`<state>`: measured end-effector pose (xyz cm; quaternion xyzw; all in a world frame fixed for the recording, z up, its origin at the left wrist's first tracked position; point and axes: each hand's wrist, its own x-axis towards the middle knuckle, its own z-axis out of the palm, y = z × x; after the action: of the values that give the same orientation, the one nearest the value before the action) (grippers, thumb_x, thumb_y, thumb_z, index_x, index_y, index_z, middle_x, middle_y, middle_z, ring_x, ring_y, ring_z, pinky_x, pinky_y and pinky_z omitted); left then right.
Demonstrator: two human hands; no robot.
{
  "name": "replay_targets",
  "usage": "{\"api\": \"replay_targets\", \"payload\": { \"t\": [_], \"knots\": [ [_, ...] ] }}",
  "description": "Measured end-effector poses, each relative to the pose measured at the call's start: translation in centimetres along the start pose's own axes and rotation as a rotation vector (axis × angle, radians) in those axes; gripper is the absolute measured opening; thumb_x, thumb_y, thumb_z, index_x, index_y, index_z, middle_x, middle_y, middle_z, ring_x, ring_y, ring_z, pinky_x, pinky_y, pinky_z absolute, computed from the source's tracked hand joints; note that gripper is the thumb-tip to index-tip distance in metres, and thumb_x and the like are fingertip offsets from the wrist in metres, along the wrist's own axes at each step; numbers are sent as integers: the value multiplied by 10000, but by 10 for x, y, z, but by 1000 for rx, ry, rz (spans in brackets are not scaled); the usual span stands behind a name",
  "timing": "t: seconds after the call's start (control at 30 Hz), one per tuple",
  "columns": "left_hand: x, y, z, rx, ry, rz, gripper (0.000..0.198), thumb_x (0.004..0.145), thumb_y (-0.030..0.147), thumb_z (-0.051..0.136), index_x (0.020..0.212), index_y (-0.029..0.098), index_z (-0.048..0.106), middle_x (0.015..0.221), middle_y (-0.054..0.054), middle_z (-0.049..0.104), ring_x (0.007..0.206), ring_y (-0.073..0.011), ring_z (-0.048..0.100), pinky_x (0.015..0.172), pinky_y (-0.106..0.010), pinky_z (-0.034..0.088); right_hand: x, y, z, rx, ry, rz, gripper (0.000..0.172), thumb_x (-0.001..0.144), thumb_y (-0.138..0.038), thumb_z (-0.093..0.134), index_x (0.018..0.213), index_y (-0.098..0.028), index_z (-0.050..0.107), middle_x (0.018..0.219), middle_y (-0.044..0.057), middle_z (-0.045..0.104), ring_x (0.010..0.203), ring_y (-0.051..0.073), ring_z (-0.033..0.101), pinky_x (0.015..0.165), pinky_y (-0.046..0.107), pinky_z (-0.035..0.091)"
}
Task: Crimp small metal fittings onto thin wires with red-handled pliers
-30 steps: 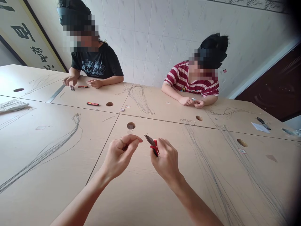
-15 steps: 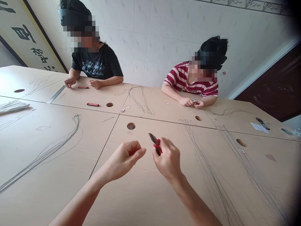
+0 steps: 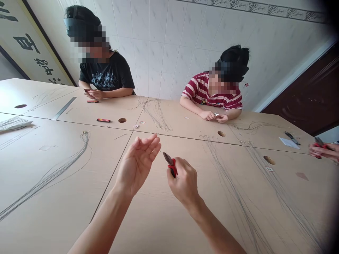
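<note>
Red-handled pliers (image 3: 171,166) are gripped in my right hand (image 3: 184,179), their dark jaws pointing up and to the left. Something tiny and thin shows at the jaw tips, too small to name. My left hand (image 3: 139,164) is raised just left of the pliers, palm turned up and fingers stretched out, with nothing visible in it. Both hands are above the wooden table (image 3: 148,218). A bundle of thin wires (image 3: 70,160) lies to the left, and another bundle of wires (image 3: 233,183) spreads out to the right.
Two people sit across the table, their hands on small objects. At the right edge another person's hand (image 3: 331,151) holds red-handled pliers (image 3: 320,145). A red marker-like stick (image 3: 103,120), a metal ruler-like strip (image 3: 65,108), a cable hole (image 3: 269,160) and a dark pen (image 3: 292,138) are also there.
My left hand has opened from a closed curl and turned its palm up. The pliers moved slightly left with my right hand. Another person's hand with pliers has appeared at the right edge.
</note>
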<state>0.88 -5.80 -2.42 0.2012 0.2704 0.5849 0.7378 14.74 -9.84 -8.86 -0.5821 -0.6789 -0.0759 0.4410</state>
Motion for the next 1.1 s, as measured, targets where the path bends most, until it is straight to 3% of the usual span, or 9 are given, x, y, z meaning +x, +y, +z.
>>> {"api": "replay_targets", "payload": {
  "t": [0.07, 0.17, 0.27, 0.37, 0.53, 0.7, 1.1],
  "knots": [
    [0, 2, 4, -101, 29, 20, 413, 1003, 209, 384, 626, 175, 550, 799, -15, 654, 780, -92, 653, 923, -277, 549, -1, 1, 1, -8, -3, 3, 182, 781, -83, 446, 688, -226, 381, 560, -33, 474, 511, 127, 430, 482, 229, 323],
    [-2, 4, 6, -138, -49, 34, 453, 1011, 224, 337, 564, 188, 395, 586, 36, 420, 527, -68, 470, 769, -261, 560, -2, 2, 1, -23, -6, -8, 185, 791, -88, 441, 691, -227, 370, 562, -32, 476, 518, 128, 430, 482, 228, 315],
    [-4, 5, 7, -60, -133, 39, 473, 994, 248, 365, 543, 193, 236, 533, 54, 224, 467, -79, 302, 579, -237, 488, -2, 2, 1, -28, -13, -21, 210, 799, -86, 440, 678, -229, 344, 548, -38, 453, 512, 125, 412, 473, 223, 298],
    [-2, 9, 7, -16, -144, 50, 478, 971, 215, 360, 544, 190, 147, 517, 53, 125, 443, -87, 180, 456, -211, 361, -4, 3, 2, -27, -28, -37, 223, 797, -77, 444, 669, -229, 342, 543, -40, 442, 510, 124, 394, 477, 224, 295],
    [7, 19, 2, 55, -147, -102, 469, 939, 190, 356, 534, 197, 120, 497, 63, 75, 430, -87, 60, 393, -221, 226, -8, 5, 0, -40, -83, -104, 198, 783, -52, 457, 695, -218, 395, 574, -32, 494, 538, 128, 420, 503, 231, 298],
    [11, 27, -3, 232, -119, -200, 469, 889, 197, 437, 525, 200, 142, 487, 77, 66, 421, -69, 55, 389, -220, 169, -9, 8, -4, -55, -162, -162, 183, 766, -52, 468, 700, -215, 417, 586, -28, 510, 546, 133, 429, 524, 237, 299],
    [15, 26, -13, 404, -88, -198, 437, 828, 198, 517, 527, 205, 201, 520, 87, 84, 441, -63, 67, 398, -216, 148, -13, 16, -6, -92, -217, -197, 155, 748, -65, 499, 707, -209, 461, 607, -28, 529, 571, 139, 429, 544, 252, 301]
  ]
}}
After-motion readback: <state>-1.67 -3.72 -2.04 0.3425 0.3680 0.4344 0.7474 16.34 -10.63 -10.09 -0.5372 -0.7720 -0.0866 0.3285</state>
